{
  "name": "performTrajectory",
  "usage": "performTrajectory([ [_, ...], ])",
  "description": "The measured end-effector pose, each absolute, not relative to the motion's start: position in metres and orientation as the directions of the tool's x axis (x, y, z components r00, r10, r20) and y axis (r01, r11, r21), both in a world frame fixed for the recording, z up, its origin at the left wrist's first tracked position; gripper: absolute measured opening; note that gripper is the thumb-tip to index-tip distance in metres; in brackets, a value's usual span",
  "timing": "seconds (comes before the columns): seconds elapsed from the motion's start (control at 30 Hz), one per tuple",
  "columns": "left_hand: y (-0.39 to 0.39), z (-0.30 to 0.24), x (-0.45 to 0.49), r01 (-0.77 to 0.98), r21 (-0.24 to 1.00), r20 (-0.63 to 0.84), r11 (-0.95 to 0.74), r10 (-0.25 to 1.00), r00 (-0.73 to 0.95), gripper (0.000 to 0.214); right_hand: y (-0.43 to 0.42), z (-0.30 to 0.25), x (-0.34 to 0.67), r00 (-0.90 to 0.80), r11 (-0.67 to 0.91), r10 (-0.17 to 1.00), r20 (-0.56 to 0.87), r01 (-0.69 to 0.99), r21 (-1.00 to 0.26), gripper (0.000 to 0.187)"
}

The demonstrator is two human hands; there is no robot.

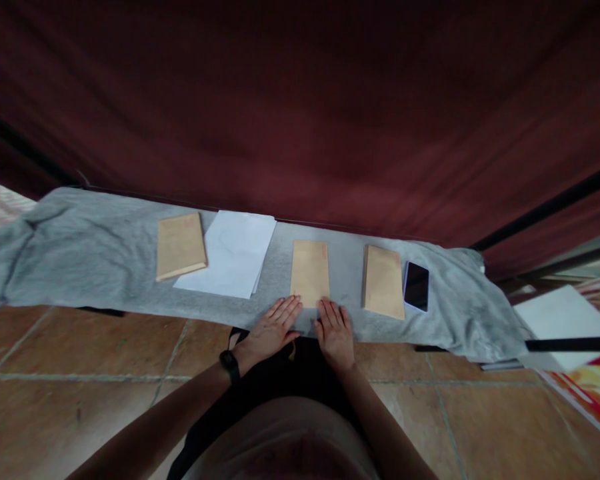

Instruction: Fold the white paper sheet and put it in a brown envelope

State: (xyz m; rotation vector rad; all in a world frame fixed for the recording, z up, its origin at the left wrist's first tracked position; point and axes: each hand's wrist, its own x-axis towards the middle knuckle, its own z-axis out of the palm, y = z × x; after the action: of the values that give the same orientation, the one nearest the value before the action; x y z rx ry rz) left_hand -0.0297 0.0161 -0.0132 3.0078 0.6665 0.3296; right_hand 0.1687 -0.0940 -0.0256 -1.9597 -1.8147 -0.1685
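A brown paper envelope (310,272) lies flat on the grey cloth in front of me, with small red print near its upper right corner. My left hand (275,325) rests flat with its fingertips at the envelope's lower left corner. At the lower right corner, the fingertips of my right hand (336,330) touch the edge, palm down. Both hands have straight fingers and grip nothing. To the right is a stack of brown envelopes (384,281). On the left, another stack of envelopes (181,245) partly overlaps some white paper sheets (237,250).
A phone (417,287) lies right of the right-hand stack. Grey cloth (90,247) covers the narrow table. A dark red curtain (300,120) hangs behind it. Black bars (550,207) cross at the right, near a white sheet (565,317). Brown floor tiles (105,347) show below.
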Motion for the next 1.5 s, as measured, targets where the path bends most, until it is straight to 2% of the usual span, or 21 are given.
performTrajectory([
  [0.13,0.017,-0.017,-0.036,0.433,0.080,0.200,-0.898,0.440,0.875,0.068,-0.098,-0.027,0.171,0.126,-0.031,0.915,0.384,0.969,-0.244,0.051],
  [0.3,0.015,-0.016,-0.036,0.449,0.127,0.228,-0.884,0.467,0.854,0.064,-0.101,-0.027,0.172,0.133,-0.041,0.915,0.382,0.970,-0.241,0.053],
  [0.47,0.010,-0.008,-0.023,0.532,0.240,0.254,-0.812,0.582,0.773,0.050,-0.101,-0.027,0.170,0.151,-0.054,0.911,0.384,0.966,-0.252,0.053],
  [0.57,0.009,-0.004,-0.007,0.595,0.282,0.254,-0.753,0.656,0.710,0.049,-0.100,-0.028,0.168,0.163,-0.060,0.907,0.388,0.962,-0.265,0.052],
  [0.87,0.016,-0.016,0.038,0.749,0.254,0.208,-0.612,0.791,0.576,0.064,-0.096,-0.020,0.167,0.209,-0.085,0.903,0.374,0.943,-0.323,0.047],
  [1.03,0.016,-0.020,0.040,0.749,0.264,0.261,-0.607,0.793,0.551,0.064,-0.079,-0.014,0.166,0.235,-0.111,0.905,0.354,0.935,-0.336,0.044],
  [1.33,0.016,-0.008,0.040,0.816,0.199,0.168,-0.542,0.840,0.517,0.056,-0.059,-0.016,0.163,0.236,-0.153,0.926,0.294,0.948,-0.279,0.046],
  [1.5,0.016,-0.005,0.036,0.821,0.194,0.154,-0.537,0.843,0.515,0.056,-0.066,-0.016,0.166,0.211,-0.132,0.927,0.308,0.957,-0.259,0.047],
])
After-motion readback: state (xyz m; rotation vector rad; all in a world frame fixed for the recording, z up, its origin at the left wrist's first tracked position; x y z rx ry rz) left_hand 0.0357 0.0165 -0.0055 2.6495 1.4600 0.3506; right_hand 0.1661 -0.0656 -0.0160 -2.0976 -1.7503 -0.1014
